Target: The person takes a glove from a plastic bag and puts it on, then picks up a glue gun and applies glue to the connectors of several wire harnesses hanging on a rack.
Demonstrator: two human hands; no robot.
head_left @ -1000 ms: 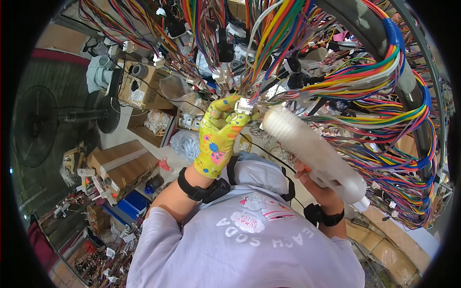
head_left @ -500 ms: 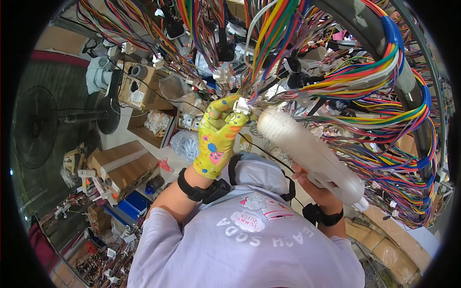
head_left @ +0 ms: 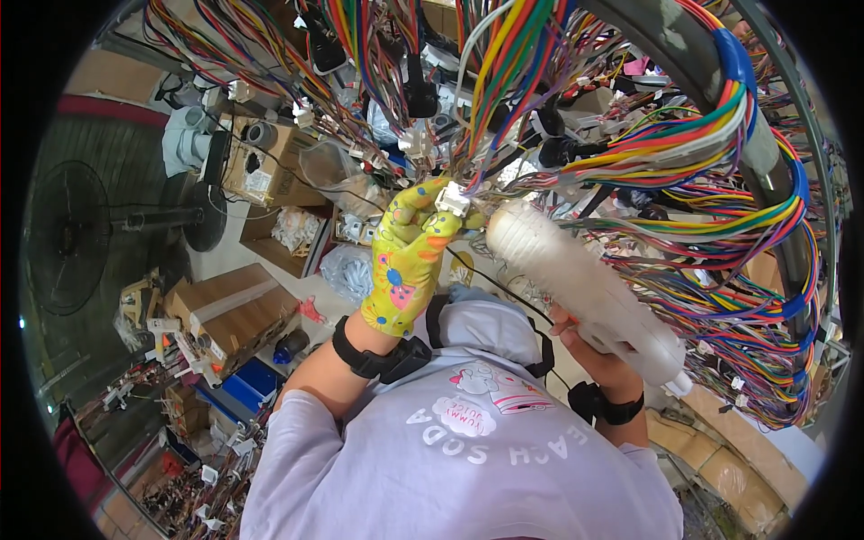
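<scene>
My left hand, in a yellow glove with a flower print, pinches a white connector on the end of a bundle of coloured wires. My right hand is closed round the grip of a bulky white glue gun, mostly hidden under the body. Its body looks wrapped in film, and a short white stub sticks out at the rear. The broad front end of the gun is just right of the connector; its tip is hidden.
Thick looms of coloured wires hang from a curved dark metal frame above and to the right. Left stand a fan, an open carton of white parts and a taped cardboard box. A black cable runs between my hands.
The glue gun has shifted very slightly to the right, its front end a little farther from the connector. My left hand keeps its pinch on the connector, almost unmoved.
</scene>
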